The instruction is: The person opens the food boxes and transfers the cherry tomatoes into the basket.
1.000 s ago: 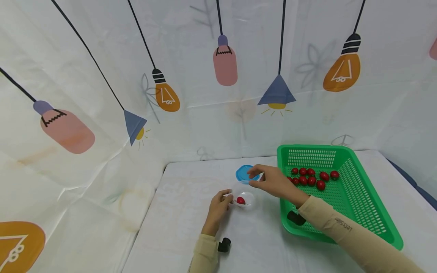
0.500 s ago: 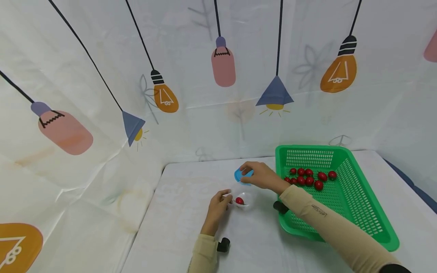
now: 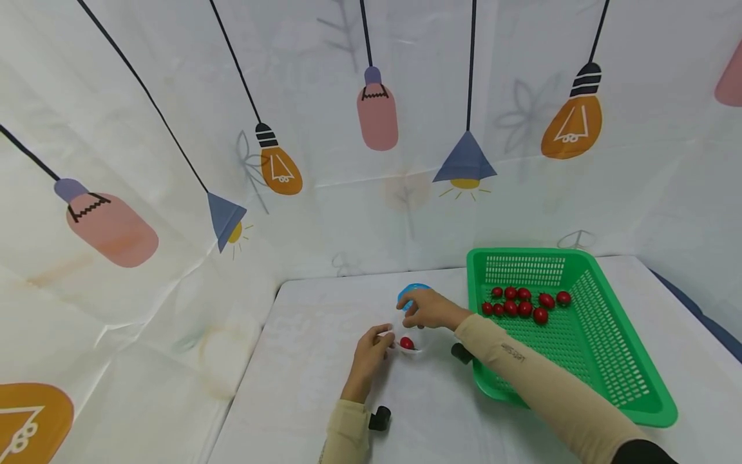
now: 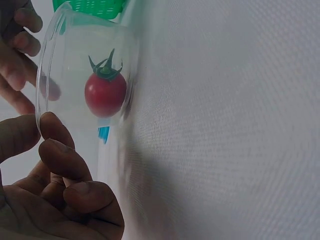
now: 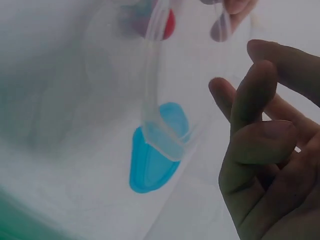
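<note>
My left hand pinches the rim of a small clear plastic tub between thumb and fingertips. Inside the tub lies one red cherry tomato with a green stem top. My right hand hovers just above and behind the tub. Its fingers are loosely bent close to the rim, with nothing seen between them. A blue lid lies on the table beyond the tub, partly covered by the right hand in the head view.
On the right stands a green slatted basket with several cherry tomatoes in its back left part. The right forearm reaches over the basket's front left side. A printed cloth wall rises behind the white table.
My right hand has moved left and slightly down, from beside the blue lid to over the tub's far side. The left hand keeps its hold on the rim.
</note>
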### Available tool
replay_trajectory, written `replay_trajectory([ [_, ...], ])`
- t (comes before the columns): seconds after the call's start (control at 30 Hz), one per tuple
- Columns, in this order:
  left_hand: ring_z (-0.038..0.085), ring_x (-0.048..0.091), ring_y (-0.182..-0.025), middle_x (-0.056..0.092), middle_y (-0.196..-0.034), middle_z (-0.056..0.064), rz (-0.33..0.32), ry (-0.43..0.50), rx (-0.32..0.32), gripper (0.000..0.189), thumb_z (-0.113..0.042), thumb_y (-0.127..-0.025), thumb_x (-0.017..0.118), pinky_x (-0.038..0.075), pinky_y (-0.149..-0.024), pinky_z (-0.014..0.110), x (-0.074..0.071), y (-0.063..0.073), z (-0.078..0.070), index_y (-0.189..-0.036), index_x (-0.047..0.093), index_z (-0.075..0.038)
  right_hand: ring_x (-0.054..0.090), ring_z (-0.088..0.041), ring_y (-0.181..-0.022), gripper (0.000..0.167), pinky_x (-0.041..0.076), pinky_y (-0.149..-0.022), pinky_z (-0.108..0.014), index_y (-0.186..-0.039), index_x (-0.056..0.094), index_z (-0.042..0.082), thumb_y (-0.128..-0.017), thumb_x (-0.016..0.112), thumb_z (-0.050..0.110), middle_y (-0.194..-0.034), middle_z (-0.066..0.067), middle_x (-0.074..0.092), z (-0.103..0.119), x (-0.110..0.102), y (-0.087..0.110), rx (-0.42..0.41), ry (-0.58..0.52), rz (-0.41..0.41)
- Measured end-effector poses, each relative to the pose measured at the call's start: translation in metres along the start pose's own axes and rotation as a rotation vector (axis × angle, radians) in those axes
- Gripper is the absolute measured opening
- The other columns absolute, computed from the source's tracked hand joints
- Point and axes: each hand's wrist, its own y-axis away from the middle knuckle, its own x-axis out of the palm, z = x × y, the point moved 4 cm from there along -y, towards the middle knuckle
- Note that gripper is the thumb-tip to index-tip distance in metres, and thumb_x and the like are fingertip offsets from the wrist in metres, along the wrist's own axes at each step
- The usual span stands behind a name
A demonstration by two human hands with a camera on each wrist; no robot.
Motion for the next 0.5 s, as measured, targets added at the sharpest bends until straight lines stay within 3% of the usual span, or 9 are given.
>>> replay_trajectory([
  [0.23, 0.021, 0.055, -0.075, 0.069, -0.087, 0.006, -0.002, 0.019, 0.014, 0.035, -0.023, -0.1, 0.063, 0.045, -0.07, 0.031, 0.0, 0.001, -0.001, -0.129, 0.064, -0.003, 0.07, -0.026, -0.078, 0.031, 0.057, -0.072, -0.04, -0.12, 0.069, 0.004, -0.091, 0.075, 0.009, -0.093, -0.006, 0.072, -0.003, 0.014, -0.001, 0.04, 0.037, 0.074],
  [0.5, 0.017, 0.053, -0.073, 0.069, -0.087, 0.008, -0.007, 0.012, 0.037, 0.037, -0.024, -0.1, 0.063, 0.043, -0.069, 0.032, 0.002, 0.001, 0.0, -0.129, 0.064, -0.002, 0.063, -0.015, -0.062, 0.027, 0.048, -0.058, -0.029, -0.113, 0.071, 0.011, -0.087, 0.079, 0.011, -0.08, 0.0, 0.067, -0.014, 0.032, -0.008, 0.092, 0.134, 0.119],
])
